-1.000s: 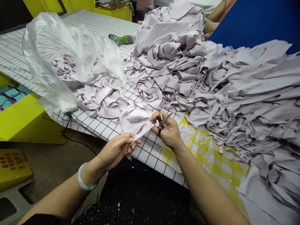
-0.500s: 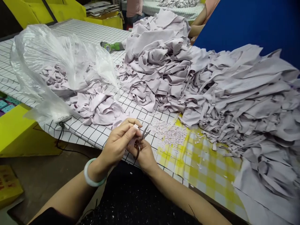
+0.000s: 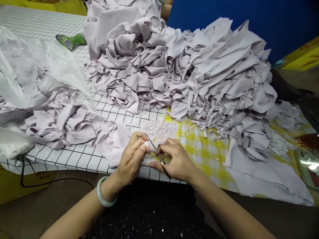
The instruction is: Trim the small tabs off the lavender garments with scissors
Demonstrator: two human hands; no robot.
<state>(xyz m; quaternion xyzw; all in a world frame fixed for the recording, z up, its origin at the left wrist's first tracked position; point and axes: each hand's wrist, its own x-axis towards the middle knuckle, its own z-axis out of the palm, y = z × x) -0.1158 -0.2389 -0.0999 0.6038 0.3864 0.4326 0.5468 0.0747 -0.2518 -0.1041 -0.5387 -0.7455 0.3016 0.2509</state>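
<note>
My left hand (image 3: 133,154) pinches a small pale piece of fabric (image 3: 147,144) between thumb and forefinger; a pale green bangle (image 3: 101,192) circles that wrist. In my right hand (image 3: 175,159) are small scissors (image 3: 163,162), fingers around the handles. Their blades are apart and point left, right at the piece of fabric. Just beyond both hands lies a scatter of tiny pale cuttings (image 3: 161,130). To the left of my left hand, a loose heap of pale lilac fabric pieces (image 3: 67,124) rests at the table's edge.
Large piles of lilac-grey fabric (image 3: 132,66) and strips (image 3: 219,76) stand across the table. A clear plastic bag (image 3: 30,69) is at left, with a green rotary cutter (image 3: 71,40) behind it. A power strip (image 3: 18,151) with a black cable sits near the left edge. A blue panel (image 3: 211,13) rises behind.
The view has turned right and down. The scissors have swung from pointing up and right to pointing left, and their blades now meet the fabric piece. My right hand has moved out from beneath my left.
</note>
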